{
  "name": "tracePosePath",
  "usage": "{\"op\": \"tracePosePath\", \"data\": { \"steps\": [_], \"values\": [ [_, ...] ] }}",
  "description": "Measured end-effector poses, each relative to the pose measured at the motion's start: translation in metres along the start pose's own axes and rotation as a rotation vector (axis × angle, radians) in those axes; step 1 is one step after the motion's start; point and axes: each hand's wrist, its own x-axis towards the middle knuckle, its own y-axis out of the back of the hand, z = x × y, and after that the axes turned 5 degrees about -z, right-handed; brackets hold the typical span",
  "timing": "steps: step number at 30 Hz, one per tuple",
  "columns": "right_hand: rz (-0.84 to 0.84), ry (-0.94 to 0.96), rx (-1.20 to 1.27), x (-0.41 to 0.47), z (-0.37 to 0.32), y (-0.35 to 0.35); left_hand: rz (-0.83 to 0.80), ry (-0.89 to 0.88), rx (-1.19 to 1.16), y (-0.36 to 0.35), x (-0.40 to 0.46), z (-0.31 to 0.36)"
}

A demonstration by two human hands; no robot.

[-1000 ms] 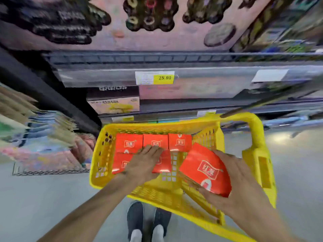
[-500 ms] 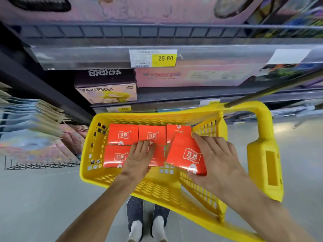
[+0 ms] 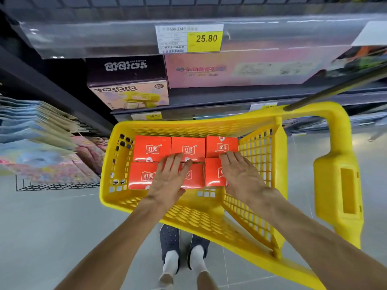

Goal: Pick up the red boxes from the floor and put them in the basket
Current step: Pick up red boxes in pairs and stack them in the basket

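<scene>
Lying under both flat hands: red boxes

The basket is bright yellow, its walls a lattice of small openings. The 6 boxes inside are red-orange with white logo marks. The price tag is white with a yellow panel and dark digits. A shelf box is dark purple above, pale with a yellow picture below; its neighbour is pink. The floor is grey. The shoes are dark blue, the socks white.
</scene>
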Motion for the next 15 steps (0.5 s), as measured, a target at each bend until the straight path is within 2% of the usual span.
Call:
{"op": "tracePosePath", "data": {
  "steps": [8, 12, 15],
  "values": [
    [0.009, -0.037, -0.064, 0.026, -0.007, -0.037, 0.035, -0.001, 0.037, -0.009, 0.002, -0.002],
    [0.1, -0.079, -0.079, 0.03, -0.011, -0.05, 0.047, -0.003, 0.035, -0.01, 0.002, -0.004],
    [0.105, -0.082, -0.056, 0.03, -0.009, -0.052, 0.04, -0.006, 0.043, -0.008, 0.002, -0.004]
  ]
}}
